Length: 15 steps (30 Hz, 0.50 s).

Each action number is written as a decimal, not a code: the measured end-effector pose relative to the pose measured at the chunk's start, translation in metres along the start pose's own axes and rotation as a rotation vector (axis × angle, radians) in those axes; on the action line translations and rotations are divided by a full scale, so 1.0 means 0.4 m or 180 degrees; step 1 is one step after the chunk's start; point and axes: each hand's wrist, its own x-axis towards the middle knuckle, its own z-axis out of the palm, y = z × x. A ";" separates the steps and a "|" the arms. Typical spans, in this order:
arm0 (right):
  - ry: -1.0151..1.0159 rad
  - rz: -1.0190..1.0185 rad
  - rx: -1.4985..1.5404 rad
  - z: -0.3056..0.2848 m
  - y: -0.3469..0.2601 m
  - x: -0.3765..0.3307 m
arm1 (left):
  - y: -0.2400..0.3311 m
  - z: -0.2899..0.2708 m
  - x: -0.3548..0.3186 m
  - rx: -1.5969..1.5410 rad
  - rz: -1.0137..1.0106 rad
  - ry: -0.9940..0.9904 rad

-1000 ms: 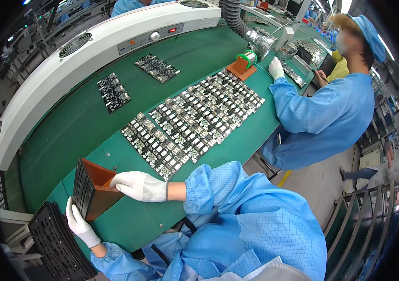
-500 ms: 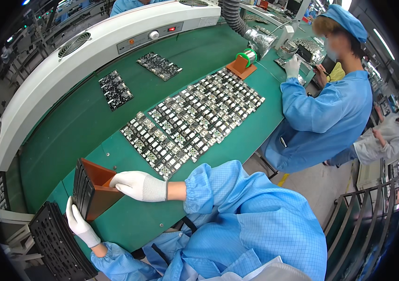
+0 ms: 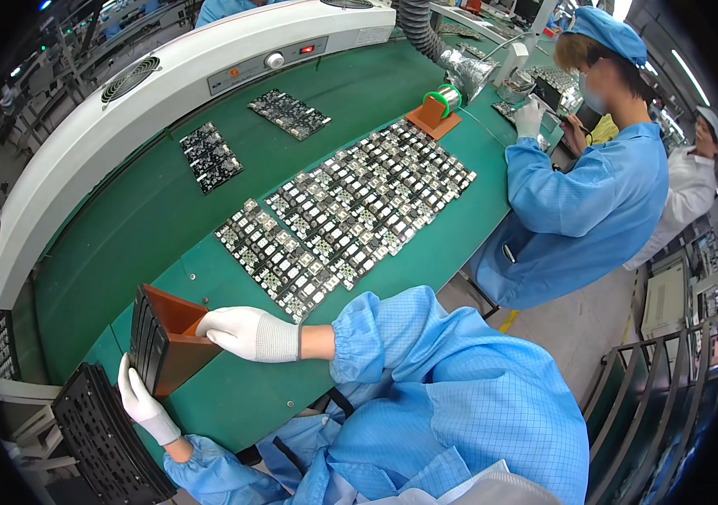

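Observation:
At the table's left end stands a brown angled holder (image 3: 186, 358) with several black slatted panels (image 3: 148, 341) along its left face. My white-gloved right hand (image 3: 249, 332) is closed on the holder's near right edge, its fingertips partly hidden inside. My left hand (image 3: 147, 404), also gloved, lies against the near lower edge of the black panels, fingers stretched out. Just left of it is a black slotted rack (image 3: 102, 438). Rows of circuit boards (image 3: 342, 219) lie close together on the green table (image 3: 258, 404), beyond my right hand.
Two dark circuit boards (image 3: 210, 157) (image 3: 289, 114) lie under a white curved hood (image 3: 106, 135). A solder spool (image 3: 445, 99) sits on a brown stand (image 3: 433, 119) at the far end. A co-worker in blue (image 3: 586, 194) works at the right. Dark rack shelves (image 3: 654, 404) stand lower right.
My hands and the brown holder have hardly moved. At the far right, a person in white now stands higher, behind the co-worker, whose head has shifted slightly left.

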 end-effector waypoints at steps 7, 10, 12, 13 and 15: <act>0.0041 -0.0021 -0.0025 0.003 0.001 0.000 | -0.001 0.001 -0.001 -0.0028 -0.0040 0.0020; 0.0075 -0.0079 0.0059 0.002 0.001 0.000 | -0.005 -0.001 -0.001 -0.0014 -0.0021 0.0003; 0.0020 -0.0009 0.0052 0.001 0.000 -0.001 | -0.005 -0.003 -0.001 0.0052 -0.0010 -0.0015; -0.0020 0.0048 0.0040 0.000 0.000 -0.002 | -0.004 -0.005 -0.001 0.0027 -0.0042 -0.0016; 0.0019 -0.0002 0.0018 0.002 0.001 -0.001 | -0.005 -0.005 -0.001 0.0001 -0.0074 -0.0013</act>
